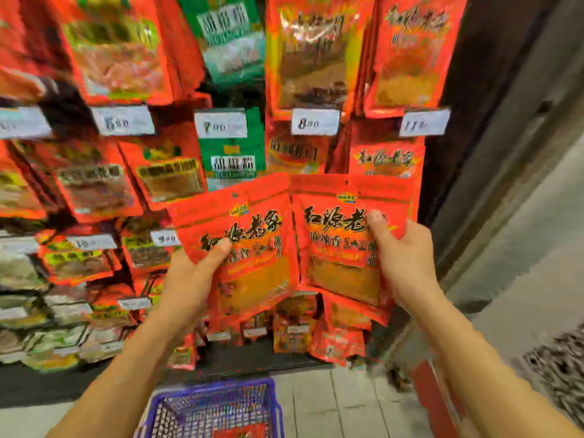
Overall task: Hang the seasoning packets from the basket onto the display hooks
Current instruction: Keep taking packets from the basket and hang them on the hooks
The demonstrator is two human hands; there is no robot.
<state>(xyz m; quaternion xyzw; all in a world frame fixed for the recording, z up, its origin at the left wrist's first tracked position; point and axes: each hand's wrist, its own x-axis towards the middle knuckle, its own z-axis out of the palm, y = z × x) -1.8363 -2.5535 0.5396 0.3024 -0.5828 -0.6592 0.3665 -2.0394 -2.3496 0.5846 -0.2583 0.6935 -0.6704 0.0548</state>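
My left hand (192,273) grips a red seasoning packet (249,248) by its left edge, thumb across the front. My right hand (401,251) grips a matching red packet (335,235), seemingly with more behind it, by the right edge. Both are raised side by side in front of the display wall. Matching red packets (387,159) hang on a hook just above the right-hand one. The blue wire basket (218,406) stands on the floor below, with a red packet (240,433) inside. The hooks themselves are hidden behind packets.
Rows of red and green packets (232,159) hang all over the wall, with white price tags (314,121) sticking out. A dark pillar (474,121) borders the display on the right. Lower shelves hold mixed packets (47,311). Tiled floor (347,406) lies beside the basket.
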